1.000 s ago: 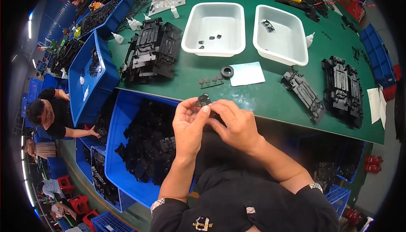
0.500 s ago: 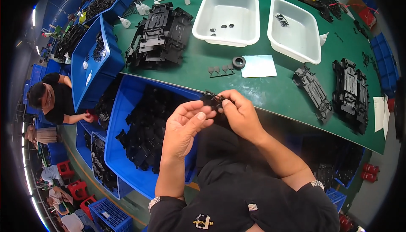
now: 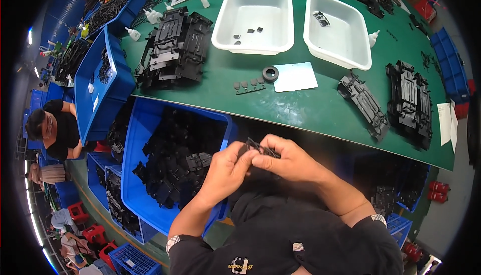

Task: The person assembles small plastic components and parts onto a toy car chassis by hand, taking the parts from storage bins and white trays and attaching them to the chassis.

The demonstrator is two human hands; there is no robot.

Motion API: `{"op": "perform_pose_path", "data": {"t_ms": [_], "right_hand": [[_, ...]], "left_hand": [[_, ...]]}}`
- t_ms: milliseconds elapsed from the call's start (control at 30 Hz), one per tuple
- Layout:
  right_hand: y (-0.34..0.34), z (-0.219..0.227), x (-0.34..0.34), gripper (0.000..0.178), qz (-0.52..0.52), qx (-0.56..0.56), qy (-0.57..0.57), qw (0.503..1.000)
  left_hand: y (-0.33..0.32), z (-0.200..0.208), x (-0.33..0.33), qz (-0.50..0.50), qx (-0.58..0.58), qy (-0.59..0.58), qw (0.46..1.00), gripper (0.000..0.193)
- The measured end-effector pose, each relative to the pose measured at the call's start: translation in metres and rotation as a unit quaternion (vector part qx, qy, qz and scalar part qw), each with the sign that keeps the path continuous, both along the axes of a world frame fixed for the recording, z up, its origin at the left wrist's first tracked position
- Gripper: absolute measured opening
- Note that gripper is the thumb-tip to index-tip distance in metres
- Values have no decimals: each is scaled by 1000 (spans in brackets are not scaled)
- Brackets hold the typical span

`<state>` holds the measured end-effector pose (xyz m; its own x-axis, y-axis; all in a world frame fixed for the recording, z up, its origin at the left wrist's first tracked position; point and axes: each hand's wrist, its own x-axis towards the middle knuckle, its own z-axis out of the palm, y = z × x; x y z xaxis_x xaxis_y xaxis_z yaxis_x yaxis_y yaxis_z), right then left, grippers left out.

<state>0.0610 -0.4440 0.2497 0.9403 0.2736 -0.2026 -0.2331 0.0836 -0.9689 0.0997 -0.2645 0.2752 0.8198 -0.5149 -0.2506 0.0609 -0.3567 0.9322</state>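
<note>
My left hand [image 3: 224, 169] and my right hand [image 3: 291, 161] meet in front of my body, below the table's front edge. Between them is a small black plastic sprue [image 3: 254, 144] with thin runners. The left thumb and fingers pinch its left end; the right fingers are closed round the other end. Much of the sprue is hidden by the fingers. On the table beyond lies a similar black sprue with small flat tabs [image 3: 249, 86], beside a black ring-shaped tyre [image 3: 270, 74] and a pale sheet [image 3: 295, 77].
Two white tubs [image 3: 216, 42] [image 3: 368, 64] with a few small black parts stand on the green table [image 3: 320, 119]. Black chassis-like assemblies [image 3: 173, 49] are piled left, others [image 3: 410, 104] right. A blue bin [image 3: 131, 195] of black parts stands by my left arm. A co-worker [image 3: 57, 124] sits left.
Both hands have come lower and closer together with the sprue. The left fingers, spread before, now pinch its end. The view has shifted slightly.
</note>
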Motion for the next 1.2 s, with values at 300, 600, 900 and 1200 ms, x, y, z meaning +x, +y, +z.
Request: {"op": "perform_pose_path", "data": {"t_ms": [300,600,900,1200], "right_hand": [[-43,20,-40,38,303,126,-39,944],[-68,25,-40,27,-62,270,163,947],[-71,13,-20,29,-174,338,102,919],[-79,8,-10,28,-246,251,77,933]], "left_hand": [[30,30,-25,-224,-139,403,876,36],[-34,65,83,17,-18,-186,982,19],[-111,40,248,-16,204,-178,962,50],[-96,40,106,-65,28,-162,984,24]]}}
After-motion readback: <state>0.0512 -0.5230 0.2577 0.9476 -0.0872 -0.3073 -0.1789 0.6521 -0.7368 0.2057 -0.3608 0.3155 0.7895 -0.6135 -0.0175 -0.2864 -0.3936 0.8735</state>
